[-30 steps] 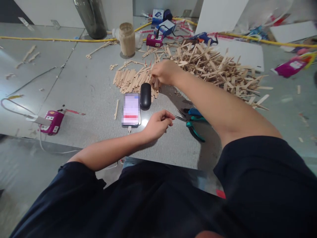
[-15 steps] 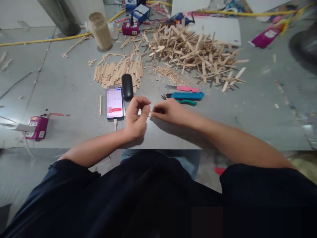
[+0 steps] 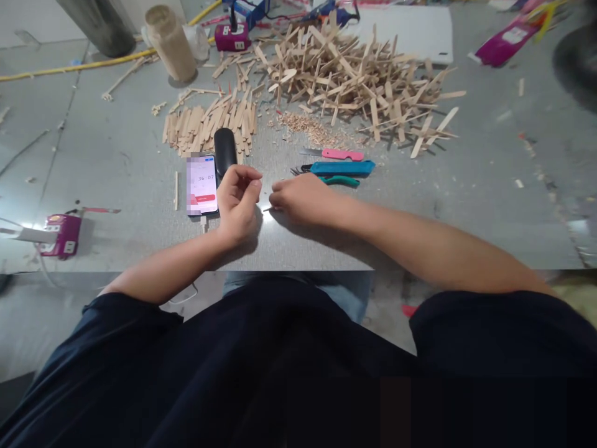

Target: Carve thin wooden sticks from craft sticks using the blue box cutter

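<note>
My left hand (image 3: 239, 202) rests on the grey table near its front edge, fingers curled in a pinch; what it holds, if anything, I cannot make out. My right hand (image 3: 298, 199) lies just to its right, fingers closed on a small wooden stick (image 3: 267, 210) whose end pokes out toward the left hand. A phone (image 3: 202, 185) with a lit screen and a black case (image 3: 224, 152) lie just left of the left hand. Behind the hands lie teal pliers (image 3: 342, 181), a blue cutter (image 3: 342, 167) and a pink-handled knife (image 3: 342, 154).
A row of short cut sticks (image 3: 209, 124) lies behind the phone, a big loose heap of wooden sticks (image 3: 359, 81) at the back right, wood chips (image 3: 310, 127) between. A jar (image 3: 170, 43), a magenta power strip (image 3: 58, 236), a white sheet (image 3: 410, 31) and yellow cable surround them.
My right hand drew back from the stick pile to the front of the table beside my left hand, bringing a stick. The view tilted down and the hands shifted slightly left.
</note>
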`<state>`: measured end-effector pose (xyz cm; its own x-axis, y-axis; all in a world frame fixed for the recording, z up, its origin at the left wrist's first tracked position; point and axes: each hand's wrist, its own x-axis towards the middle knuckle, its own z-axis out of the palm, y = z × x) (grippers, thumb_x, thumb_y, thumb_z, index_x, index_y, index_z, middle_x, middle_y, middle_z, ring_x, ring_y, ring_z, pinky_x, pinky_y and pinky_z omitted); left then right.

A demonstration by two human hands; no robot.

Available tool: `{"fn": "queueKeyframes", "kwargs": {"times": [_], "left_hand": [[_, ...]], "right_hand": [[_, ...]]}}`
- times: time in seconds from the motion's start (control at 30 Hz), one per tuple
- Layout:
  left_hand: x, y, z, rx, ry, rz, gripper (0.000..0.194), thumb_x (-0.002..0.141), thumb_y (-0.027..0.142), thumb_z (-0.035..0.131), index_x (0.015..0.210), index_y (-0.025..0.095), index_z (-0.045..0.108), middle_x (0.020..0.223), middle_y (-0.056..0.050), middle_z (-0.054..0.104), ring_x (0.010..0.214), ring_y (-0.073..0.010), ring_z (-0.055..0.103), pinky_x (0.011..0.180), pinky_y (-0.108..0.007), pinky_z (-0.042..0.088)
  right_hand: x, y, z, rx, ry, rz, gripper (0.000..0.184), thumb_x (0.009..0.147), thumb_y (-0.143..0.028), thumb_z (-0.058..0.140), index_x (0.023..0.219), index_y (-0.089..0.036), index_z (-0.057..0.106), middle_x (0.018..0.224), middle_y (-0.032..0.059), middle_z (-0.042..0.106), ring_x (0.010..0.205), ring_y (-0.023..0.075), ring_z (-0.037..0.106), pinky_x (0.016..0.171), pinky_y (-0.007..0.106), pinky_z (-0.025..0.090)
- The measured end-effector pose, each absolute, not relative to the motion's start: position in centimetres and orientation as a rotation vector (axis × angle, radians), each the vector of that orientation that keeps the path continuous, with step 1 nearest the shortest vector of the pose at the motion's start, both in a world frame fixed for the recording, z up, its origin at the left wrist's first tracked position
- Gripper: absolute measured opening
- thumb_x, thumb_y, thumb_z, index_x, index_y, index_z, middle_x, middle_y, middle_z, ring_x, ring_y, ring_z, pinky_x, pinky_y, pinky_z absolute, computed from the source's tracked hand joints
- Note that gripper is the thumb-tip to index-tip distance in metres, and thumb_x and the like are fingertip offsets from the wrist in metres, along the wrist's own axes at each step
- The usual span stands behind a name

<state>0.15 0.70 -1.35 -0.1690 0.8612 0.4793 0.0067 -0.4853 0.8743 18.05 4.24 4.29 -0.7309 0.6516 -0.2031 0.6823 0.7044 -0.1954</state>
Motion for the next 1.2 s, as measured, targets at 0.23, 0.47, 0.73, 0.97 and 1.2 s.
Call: {"fn": "queueKeyframes", "kwargs": {"times": [0.23,0.47,0.73,0.97,1.2], "left_hand": [[-0.7,1.1,-1.7,1.434,0.995,1.72,0.016,0.112,0.04,0.074,0.104,0.027,0.07,0.091,-0.001,0.068,0.072,-0.0138,0.058,0.068,-0.031,0.049],[-1.0,1.9,-1.7,1.512,1.37,1.365,0.034,0.096,0.011,0.083,0.125,0.024,0.071,0.131,-0.008,0.075,0.102,-0.0177,0.071,0.088,-0.033,0.057],[0.1,0.3,0.4,1.632,1.406,1.006,0.012,0.096,0.008,0.075,0.092,0.018,0.078,0.08,0.001,0.077,0.076,-0.0148,0.069,0.074,-0.03,0.051],[0.0,0.1,-0.4,1.93,1.25,0.765,0.01,0.097,0.014,0.079,0.105,0.018,0.085,0.093,-0.005,0.085,0.082,-0.0179,0.075,0.081,-0.033,0.057],[-0.1,-0.8,-0.5,2.492,1.152,0.595,0.023,0.11,0.02,0.064,0.1,0.019,0.085,0.1,-0.012,0.084,0.1,-0.0262,0.075,0.091,-0.041,0.059]], "right_hand": [[14.9,11.1,5.0,1.346,2.752,-0.262,0.031,0.108,-0.021,0.06,0.121,-0.022,0.088,0.132,0.0147,0.086,0.123,0.0389,0.077,0.086,0.045,0.052],[19.1,10.2,5.2,1.08,3.073,-0.8,0.019,0.1,-0.028,0.072,0.104,-0.023,0.09,0.107,0.009,0.087,0.099,0.0289,0.077,0.091,0.044,0.054],[25.8,7.4,5.0,1.416,2.989,-0.604,0.019,0.105,-0.033,0.071,0.103,-0.022,0.085,0.109,0.0143,0.085,0.105,0.036,0.078,0.091,0.05,0.054],[27.8,6.4,4.0,1.629,2.588,-0.332,0.028,0.109,-0.027,0.065,0.128,-0.019,0.084,0.15,0.0202,0.079,0.136,0.0432,0.074,0.099,0.053,0.056],[28.4,6.3,5.9,1.762,2.621,-0.299,0.039,0.113,-0.026,0.053,0.14,-0.02,0.08,0.152,0.0174,0.077,0.134,0.0398,0.074,0.097,0.049,0.055]]}}
